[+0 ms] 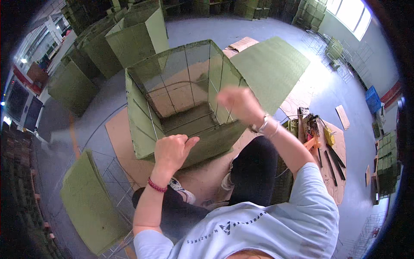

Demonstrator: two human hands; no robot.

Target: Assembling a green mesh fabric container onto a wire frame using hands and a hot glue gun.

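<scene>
Grey-blue floor [194, 28] surrounds your olive-green, wire-framed woven box [207, 144] at twelve o'clock. Your left hand [170, 151] curls by its six-o'clock side, your right hand [240, 104] blurs near three; I cannot tell either's grip. Steadying it should help.

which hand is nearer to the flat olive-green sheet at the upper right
Right. The right hand is at the right side of the open olive-green box, toward the sheet; the left hand is by the box's near wall, farther away.
</scene>
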